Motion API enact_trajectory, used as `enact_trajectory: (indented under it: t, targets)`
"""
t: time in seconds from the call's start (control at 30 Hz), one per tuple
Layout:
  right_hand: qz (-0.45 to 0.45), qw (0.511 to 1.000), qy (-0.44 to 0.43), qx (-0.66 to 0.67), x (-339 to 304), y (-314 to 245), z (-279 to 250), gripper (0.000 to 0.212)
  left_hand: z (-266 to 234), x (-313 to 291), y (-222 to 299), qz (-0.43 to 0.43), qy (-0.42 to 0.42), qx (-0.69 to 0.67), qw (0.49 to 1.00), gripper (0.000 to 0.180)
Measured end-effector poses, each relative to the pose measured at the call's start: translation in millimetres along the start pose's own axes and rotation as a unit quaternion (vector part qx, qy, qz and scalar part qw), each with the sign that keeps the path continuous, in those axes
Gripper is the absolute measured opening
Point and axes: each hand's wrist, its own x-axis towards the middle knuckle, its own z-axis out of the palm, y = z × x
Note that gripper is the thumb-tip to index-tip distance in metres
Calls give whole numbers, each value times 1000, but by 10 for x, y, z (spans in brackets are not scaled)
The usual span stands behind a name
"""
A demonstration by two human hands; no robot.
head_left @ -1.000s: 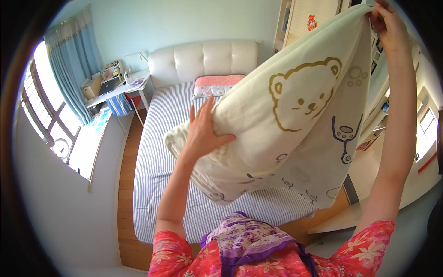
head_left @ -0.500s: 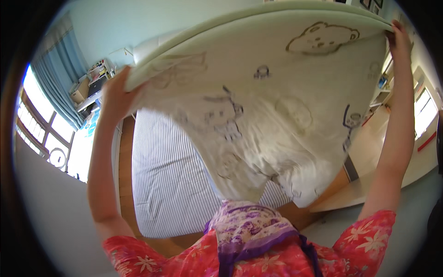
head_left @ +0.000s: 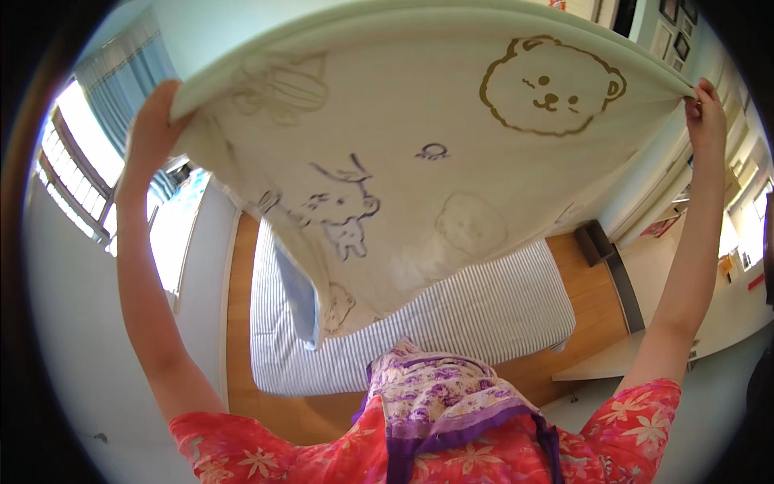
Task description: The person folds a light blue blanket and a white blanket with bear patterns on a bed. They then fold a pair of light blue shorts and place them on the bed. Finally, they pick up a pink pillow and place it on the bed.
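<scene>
A pale cream blanket (head_left: 395,105) with line drawings of a bear's head and other animals hangs spread between my raised arms. My left hand (head_left: 151,129) is closed on its upper left edge, and my right hand (head_left: 705,117) grips the upper right edge. Its lower part droops over the bed (head_left: 484,315), which has a blue-and-white striped sheet. A light blue underside shows where the blanket's lower left edge folds. Most of the bed's far part is hidden behind the blanket.
Wooden floor (head_left: 601,290) surrounds the bed. To the left are a window (head_left: 76,161) and a blue curtain (head_left: 117,89). A dark box (head_left: 594,242) stands on the floor at the right, near a pale board-like surface (head_left: 592,367). Picture frames (head_left: 673,32) hang at the far right.
Both hands have moved outward, the left one farther left and up, pulling the blanket wider and flatter. Its lower edge has lifted, and more of the bed's right side shows.
</scene>
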Motion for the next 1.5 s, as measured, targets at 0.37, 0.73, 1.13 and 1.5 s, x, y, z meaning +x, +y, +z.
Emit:
enact_trajectory:
  t: [0.37,0.73,1.13,1.5]
  targets:
    - [-76,994,-58,59,336,-338,-86,8,-752,-620,-464,-8,85,-21,996,23]
    - [176,981,15,-80,257,1737,698,28,541,0,-522,-46,-141,92,985,27]
    - [-88,987,-29,130,1125,935,372,11,443,1283,-1076,-16,300,237,924,28]
    - [243,947,166,-131,-2648,2174,-1002,6,1071,-3468,-251,108,-8,185,977,20]
